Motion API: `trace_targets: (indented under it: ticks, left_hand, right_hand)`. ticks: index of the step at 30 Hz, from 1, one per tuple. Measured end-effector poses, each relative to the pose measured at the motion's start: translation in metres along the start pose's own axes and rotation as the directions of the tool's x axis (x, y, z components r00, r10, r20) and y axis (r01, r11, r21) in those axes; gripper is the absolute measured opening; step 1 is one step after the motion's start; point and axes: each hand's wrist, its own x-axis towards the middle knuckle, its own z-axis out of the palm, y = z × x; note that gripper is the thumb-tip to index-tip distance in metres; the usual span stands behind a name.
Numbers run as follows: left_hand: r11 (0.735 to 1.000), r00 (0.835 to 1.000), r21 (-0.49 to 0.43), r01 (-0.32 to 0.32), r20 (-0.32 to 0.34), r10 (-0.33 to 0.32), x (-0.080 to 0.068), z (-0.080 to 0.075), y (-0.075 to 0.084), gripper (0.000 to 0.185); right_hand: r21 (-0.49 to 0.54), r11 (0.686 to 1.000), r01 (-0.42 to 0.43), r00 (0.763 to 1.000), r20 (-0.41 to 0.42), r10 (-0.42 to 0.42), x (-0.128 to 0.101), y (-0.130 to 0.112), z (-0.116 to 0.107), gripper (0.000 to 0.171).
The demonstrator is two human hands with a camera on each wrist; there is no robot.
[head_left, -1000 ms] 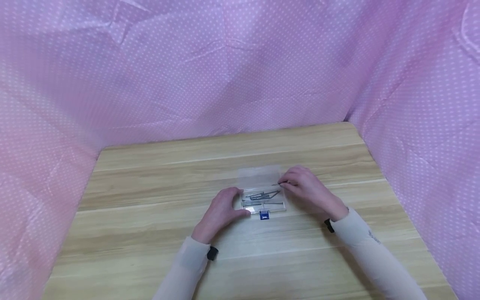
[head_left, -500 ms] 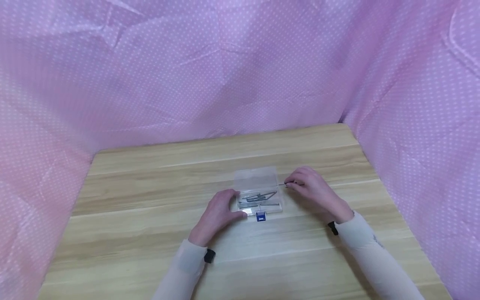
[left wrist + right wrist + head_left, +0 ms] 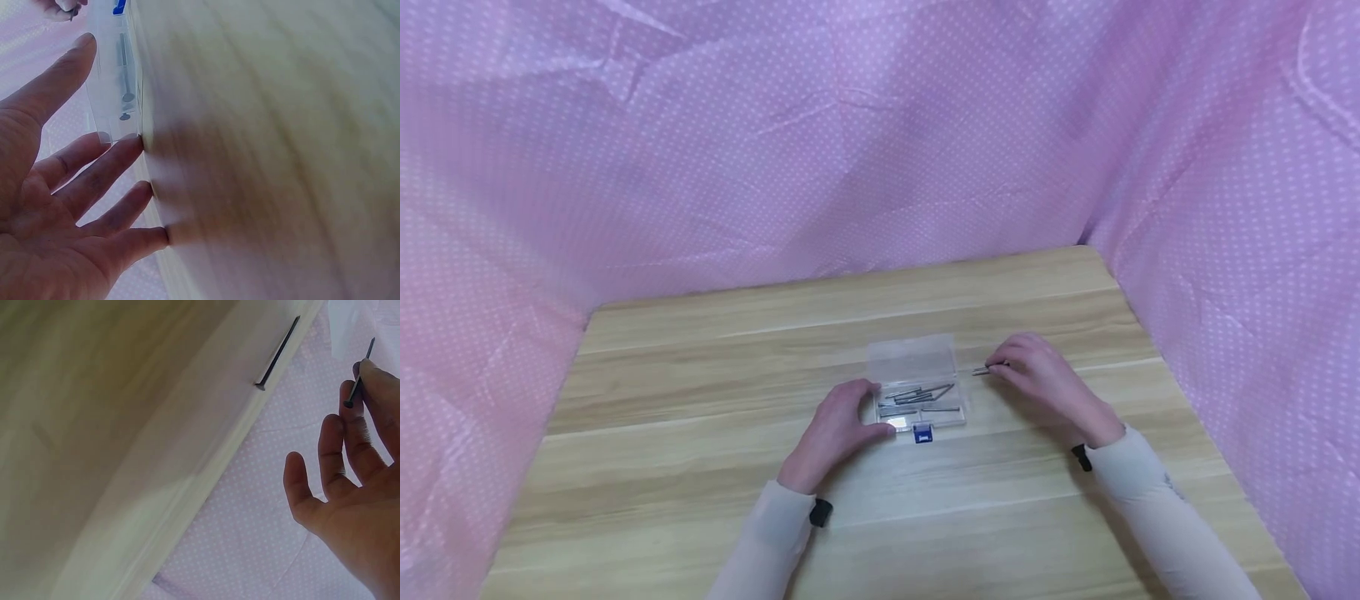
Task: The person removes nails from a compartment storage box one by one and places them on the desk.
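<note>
A person sat at a pale wood-grain desk (image 3: 700, 433), both arms in light beige sleeves reaching forward. At the middle of the desk lay a small clear plastic box (image 3: 917, 392), its transparent lid folded back flat away from the person, so that the inside was open from above. In it lay several thin grey nails (image 3: 921, 396), loosely crossed, and a small blue latch (image 3: 923, 433) showed at its near edge. The left hand (image 3: 842, 425) rested against the left side of the box, thumb at its near corner; in the left wrist view the fingers (image 3: 100, 181) lay straight, the fingertips meeting the box wall, a released grip that looked to be bracing the box so that it would not slide. The right hand (image 3: 1041, 375) was just to the right of the box, low over the desk, with a single nail (image 3: 981, 371) pinched between thumb and forefinger and pointing left toward the box. The right wrist view showed this grasping grip on the nail (image 3: 357, 375), taken close to its head, with the other fingers relaxed. The same view showed another nail (image 3: 277, 355) lying on the desk by itself. Pink cloth with small white dots (image 3: 850, 150) hung as a backdrop behind the desk and along both sides, enclosing it like a booth, creased in places.
</note>
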Motion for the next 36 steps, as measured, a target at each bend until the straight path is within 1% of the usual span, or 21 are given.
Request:
trace_targets:
  ticks: [8, 15, 22, 29, 36]
  left_hand:
    - [1.000, 1.000, 0.010, -0.026, 0.007, 0.026, 0.0036, -0.0004, -0.0031, 0.070]
    - [1.000, 1.000, -0.010, -0.019, 0.005, 0.019, 0.0059, 0.0019, -0.0052, 0.071]
    - [1.000, 1.000, -0.013, -0.007, 0.009, 0.007, 0.0041, -0.0015, -0.0044, 0.071]
    - [1.000, 1.000, 0.001, -0.012, 0.002, 0.012, 0.0025, -0.0023, -0.0024, 0.070]
    - [0.999, 1.000, 0.007, -0.031, -0.002, 0.031, 0.0023, -0.0004, -0.0030, 0.069]
  right_hand:
    - [-0.018, 1.000, 0.007, 1.000, 0.004, -0.007, -0.0013, 0.0065, -0.0026, 0.015]
    - [-0.026, 1.000, -0.005, 1.000, 0.013, 0.005, -0.0004, 0.0087, -0.0019, 0.014]
    - [-0.034, 0.998, -0.046, 0.996, 0.069, 0.048, 0.0009, 0.0083, -0.0027, 0.013]
    - [-0.073, 0.997, -0.006, 0.995, 0.101, 0.013, 0.0002, 0.0101, -0.0039, 0.012]
    - [-0.084, 0.996, -0.008, 0.990, 0.139, 0.020, 0.0008, 0.0088, -0.0025, 0.010]
